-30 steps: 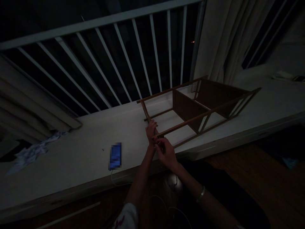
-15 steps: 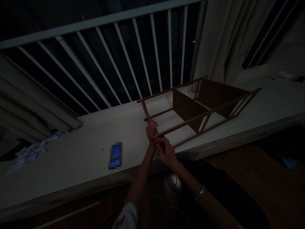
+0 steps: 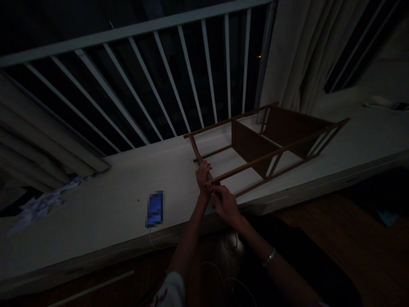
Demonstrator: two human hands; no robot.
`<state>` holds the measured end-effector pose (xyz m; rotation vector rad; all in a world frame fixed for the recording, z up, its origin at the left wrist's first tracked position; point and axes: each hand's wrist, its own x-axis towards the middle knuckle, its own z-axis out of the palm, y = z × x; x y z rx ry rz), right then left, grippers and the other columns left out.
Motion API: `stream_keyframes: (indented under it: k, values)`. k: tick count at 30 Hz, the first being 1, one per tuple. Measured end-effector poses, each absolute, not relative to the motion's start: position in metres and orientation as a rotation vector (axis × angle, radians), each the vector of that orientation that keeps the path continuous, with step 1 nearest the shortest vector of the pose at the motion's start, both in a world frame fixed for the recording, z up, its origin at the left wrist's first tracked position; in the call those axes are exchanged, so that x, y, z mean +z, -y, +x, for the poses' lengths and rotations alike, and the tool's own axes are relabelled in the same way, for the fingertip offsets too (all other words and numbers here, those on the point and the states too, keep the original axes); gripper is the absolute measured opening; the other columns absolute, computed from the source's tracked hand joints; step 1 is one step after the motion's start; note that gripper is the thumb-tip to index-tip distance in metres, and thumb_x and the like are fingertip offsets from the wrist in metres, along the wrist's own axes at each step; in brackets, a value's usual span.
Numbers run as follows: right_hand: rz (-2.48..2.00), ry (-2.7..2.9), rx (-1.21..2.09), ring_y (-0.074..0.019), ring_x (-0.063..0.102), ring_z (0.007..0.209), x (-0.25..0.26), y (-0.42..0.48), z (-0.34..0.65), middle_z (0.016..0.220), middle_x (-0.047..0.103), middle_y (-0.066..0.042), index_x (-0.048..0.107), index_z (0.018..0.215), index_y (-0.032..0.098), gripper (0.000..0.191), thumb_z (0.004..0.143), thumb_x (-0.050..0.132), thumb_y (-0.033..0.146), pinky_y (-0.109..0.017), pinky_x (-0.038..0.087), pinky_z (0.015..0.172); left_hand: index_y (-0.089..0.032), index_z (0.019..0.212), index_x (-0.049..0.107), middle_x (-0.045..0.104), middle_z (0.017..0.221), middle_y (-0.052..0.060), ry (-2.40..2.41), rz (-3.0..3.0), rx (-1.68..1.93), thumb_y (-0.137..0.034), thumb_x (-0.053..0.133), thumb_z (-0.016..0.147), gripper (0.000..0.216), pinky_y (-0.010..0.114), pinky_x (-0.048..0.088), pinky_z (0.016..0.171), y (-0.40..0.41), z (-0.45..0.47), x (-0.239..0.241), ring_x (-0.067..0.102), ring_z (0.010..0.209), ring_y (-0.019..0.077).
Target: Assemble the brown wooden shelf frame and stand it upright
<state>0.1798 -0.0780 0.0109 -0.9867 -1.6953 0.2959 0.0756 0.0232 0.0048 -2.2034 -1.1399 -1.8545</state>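
Observation:
A brown wooden shelf rack (image 3: 252,147) lies on its side along the white window ledge (image 3: 121,183). My left hand (image 3: 203,172) is wrapped round the crossbar at the rack's near left end. Close beside it, my right hand (image 3: 225,202) is closed in a pinch at the corner where the crossbar meets a long rail. What sits between the right fingertips is too small and dark to make out. To the left of my hands, a phone (image 3: 155,209) with a blue, blurred screen lies on the ledge, a white cable running from its lower end.
White railing bars (image 3: 166,72) stand behind the ledge, with curtains (image 3: 287,55) on both sides. A crumpled patterned cloth (image 3: 44,204) lies at the left. The wooden floor (image 3: 319,256) is below the ledge, and the cable hangs down near it.
My right hand has shifted and turned slightly at the corner, its fingers drawn closer together. My left hand, the rack and the phone stay where they were.

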Motion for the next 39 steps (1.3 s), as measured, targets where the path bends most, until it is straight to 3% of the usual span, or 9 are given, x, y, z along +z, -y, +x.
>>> stream_keyframes:
  k: [13,21,27,39]
  values:
    - [-0.950,1.869,0.166,-0.0200,0.062,0.084,0.008,0.066,0.201,0.095,0.065,-0.007,0.050,0.108,0.021,0.022,0.086,0.047,0.019,-0.036,0.050,0.076,-0.018,0.092,0.056,0.061,0.103,0.013,1.111,-2.170,-1.864,-0.070,0.001,0.076,0.077,0.042,0.036,0.090,-0.022,0.078,0.004,0.050,0.115,0.0266]
    - [-0.955,1.893,0.380,-0.0189,0.065,0.087,0.008,0.065,0.205,0.101,0.064,-0.008,0.045,0.112,0.021,0.026,0.087,0.045,0.018,-0.033,0.053,0.074,-0.018,0.095,0.056,0.061,0.105,0.013,1.117,-2.177,-1.870,-0.070,0.002,0.075,0.078,0.043,0.036,0.090,-0.021,0.078,0.002,0.049,0.116,0.0273]
    - [-0.964,1.937,0.351,-0.0205,0.063,0.090,0.012,0.064,0.208,0.103,0.061,-0.011,0.043,0.111,0.018,0.025,0.087,0.046,0.021,-0.036,0.051,0.076,-0.017,0.095,0.056,0.061,0.104,0.013,1.081,-2.169,-1.903,-0.069,0.004,0.077,0.076,0.044,0.036,0.091,-0.020,0.078,0.003,0.050,0.115,0.0276]
    - [-1.004,1.935,0.454,-0.0157,0.061,0.074,0.027,0.057,0.234,0.083,0.065,-0.002,0.055,0.094,0.022,0.012,0.084,0.053,0.028,-0.028,0.046,0.070,-0.018,0.096,0.055,0.060,0.106,0.013,1.116,-2.176,-1.874,-0.068,0.004,0.077,0.074,0.043,0.036,0.090,-0.020,0.077,0.002,0.049,0.116,0.0273]
